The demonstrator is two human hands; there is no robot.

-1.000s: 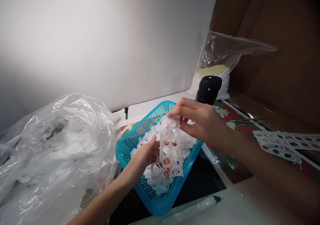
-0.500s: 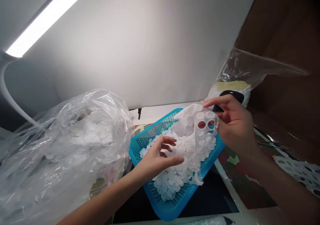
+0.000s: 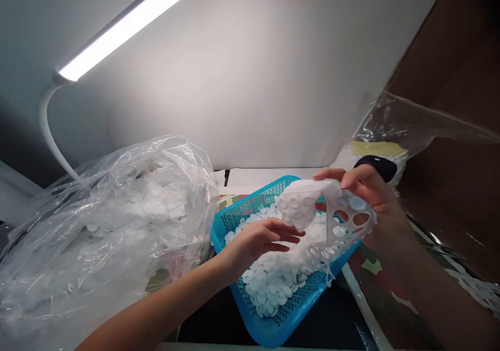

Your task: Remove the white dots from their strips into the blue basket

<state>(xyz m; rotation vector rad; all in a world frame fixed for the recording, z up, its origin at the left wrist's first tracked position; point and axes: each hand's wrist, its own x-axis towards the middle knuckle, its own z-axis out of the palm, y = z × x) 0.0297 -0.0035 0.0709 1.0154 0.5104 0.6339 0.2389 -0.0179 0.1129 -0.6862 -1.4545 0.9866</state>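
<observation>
A limp white sheet with rows of round cut-outs hangs over the basket, some circles still in it and others punched through. My right hand pinches its upper edge between thumb and fingers. With its fingers stretched out and apart, my left hand is just below and left of the sheet, over the discs; whether it touches the sheet I cannot tell. Loose white discs heap up in a blue perforated plastic basket, which sits tilted across the table.
On the left lies a large clear plastic bag of white pieces. A lamp shines above it. At the back right are a clear bag and a black object. A holed white scrap lies at the right edge.
My right hand has gathered the sheet differently, and its holed part now spreads toward the wrist. My left hand's fingers have straightened toward the sheet. The whole view has shifted.
</observation>
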